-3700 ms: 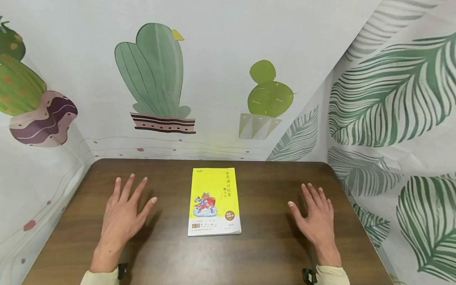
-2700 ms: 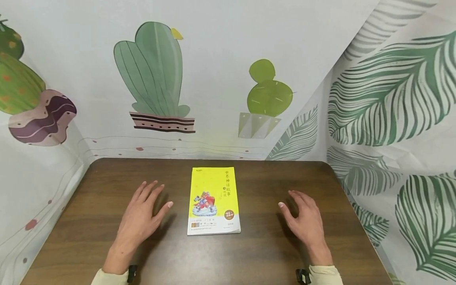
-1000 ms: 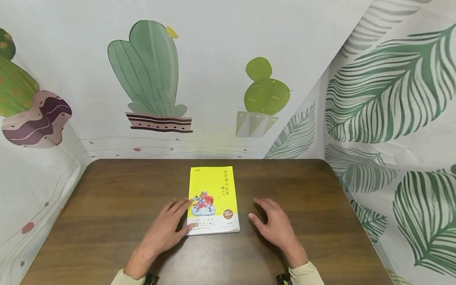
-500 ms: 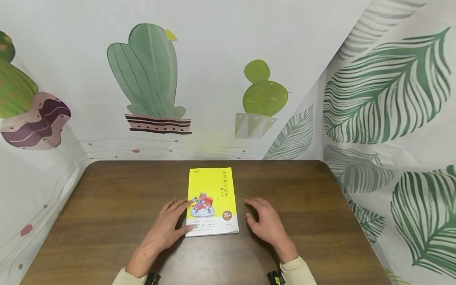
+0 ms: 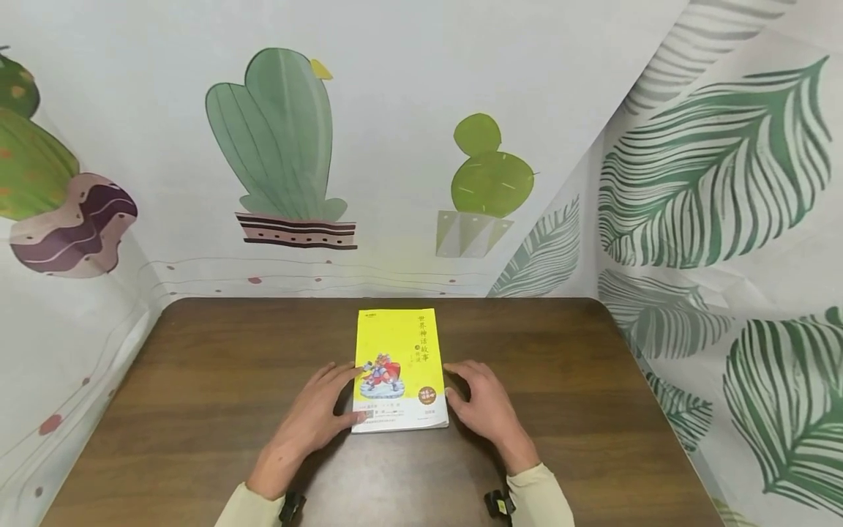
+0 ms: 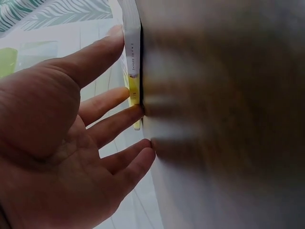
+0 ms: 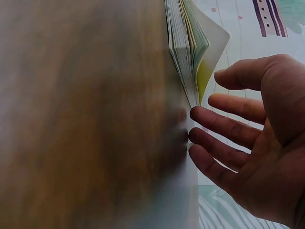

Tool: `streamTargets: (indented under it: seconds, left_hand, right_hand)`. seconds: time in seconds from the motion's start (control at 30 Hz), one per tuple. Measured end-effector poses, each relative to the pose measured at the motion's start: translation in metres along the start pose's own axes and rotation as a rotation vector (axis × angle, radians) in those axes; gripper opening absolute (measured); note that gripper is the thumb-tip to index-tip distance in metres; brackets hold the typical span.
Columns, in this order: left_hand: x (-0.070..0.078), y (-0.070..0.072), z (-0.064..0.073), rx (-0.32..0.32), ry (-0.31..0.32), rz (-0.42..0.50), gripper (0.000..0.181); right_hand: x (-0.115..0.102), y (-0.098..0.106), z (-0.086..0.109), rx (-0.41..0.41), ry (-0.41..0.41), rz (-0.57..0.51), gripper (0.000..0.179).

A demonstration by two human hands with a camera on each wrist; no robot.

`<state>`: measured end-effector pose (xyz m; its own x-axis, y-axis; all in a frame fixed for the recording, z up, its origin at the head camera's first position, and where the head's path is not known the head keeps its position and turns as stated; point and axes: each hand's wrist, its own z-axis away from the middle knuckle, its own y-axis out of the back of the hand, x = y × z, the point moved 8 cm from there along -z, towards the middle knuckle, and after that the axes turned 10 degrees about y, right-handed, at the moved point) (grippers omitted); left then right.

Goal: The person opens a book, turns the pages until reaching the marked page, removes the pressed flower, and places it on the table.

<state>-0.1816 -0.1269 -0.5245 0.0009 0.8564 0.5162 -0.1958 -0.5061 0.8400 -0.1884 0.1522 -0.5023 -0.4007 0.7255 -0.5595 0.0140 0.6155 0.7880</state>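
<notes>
A closed paperback book (image 5: 395, 344) with a yellow and white cover lies on the brown wooden table (image 5: 263, 329) in the head view. My left hand (image 5: 312, 410) is at its left side, thumb and forefinger tips on the cover's edge. Seen from the left wrist, that hand's fingers (image 6: 116, 121) reach along the book's spine (image 6: 133, 57), fairly straight and spread. At the opposite side, my right hand (image 5: 484, 402) has its fingertips by the page edge. In the right wrist view the pages (image 7: 183, 47) fan slightly and the cover lifts; those fingers (image 7: 228, 126) are loosely extended.
Behind the table rises a white wall covering (image 5: 395, 146) printed with cacti. Another covering with large leaf prints (image 5: 718, 161) hangs on the right. Dark wrist devices (image 5: 498, 505) sit at both cuffs.
Both hands have come inward from the table's sides to the book. In the last half second my right hand closes the small gap to its right edge; the left stays at the spine.
</notes>
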Motion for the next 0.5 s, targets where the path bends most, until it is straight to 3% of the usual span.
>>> streamTargets:
  seconds: [0.5]
  left_hand:
    - [0.005,0.004,-0.005,0.023,0.005,0.022,0.082]
  right_hand:
    - [0.008,-0.006,-0.019,-0.067,-0.027,-0.046,0.046]
